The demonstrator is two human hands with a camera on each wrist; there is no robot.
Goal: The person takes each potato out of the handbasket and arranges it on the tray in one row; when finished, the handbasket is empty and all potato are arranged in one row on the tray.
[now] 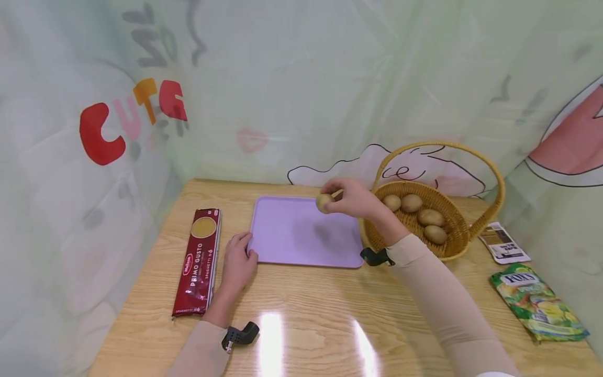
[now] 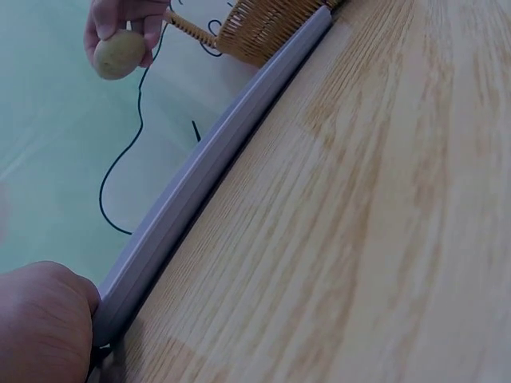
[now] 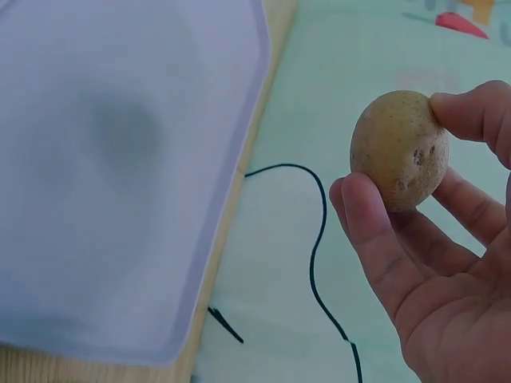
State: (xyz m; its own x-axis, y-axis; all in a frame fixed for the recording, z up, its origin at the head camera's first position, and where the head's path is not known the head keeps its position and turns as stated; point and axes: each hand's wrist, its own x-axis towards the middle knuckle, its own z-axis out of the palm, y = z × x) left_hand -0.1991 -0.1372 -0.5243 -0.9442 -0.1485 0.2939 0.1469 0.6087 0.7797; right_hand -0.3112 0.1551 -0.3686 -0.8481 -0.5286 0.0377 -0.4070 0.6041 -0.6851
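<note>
Right hand pinches a small potato between thumb and fingers, holding it above the far edge of the lilac tray, beside the wicker basket. Left hand rests with relaxed fingers against the tray's near corner. Judging by this, the potato is mid-transfer; setting it down calls for lowering it onto the tray.

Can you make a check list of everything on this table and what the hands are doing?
Surface: wooden table, glare patches near the front.
Job's things: potato held above the purple tray; four potatoes in the wicker basket.
Clutter: spaghetti pack, green packet, small leaflet.
Grip: right hand pinches the potato; left hand touches the tray's corner.
Cables: nothing seen.
Surroundings: cartoon-printed curtain on all sides.
</note>
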